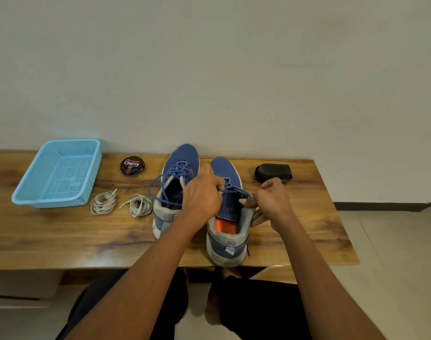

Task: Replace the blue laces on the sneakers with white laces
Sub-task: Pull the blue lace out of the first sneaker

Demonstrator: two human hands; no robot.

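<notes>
Two blue sneakers stand side by side on the wooden table, toes toward the wall. The left sneaker has its blue lace hanging loose in loops. Over the right sneaker, my left hand pinches its blue lace near the upper eyelets. My right hand grips the right side of that shoe's collar and the lace end there. Two coiled white laces lie left of the shoes.
A light blue plastic basket sits at the table's left end. A round shoe polish tin lies near the wall, and a black shoe brush lies right of the shoes. My knees show below the table's front edge.
</notes>
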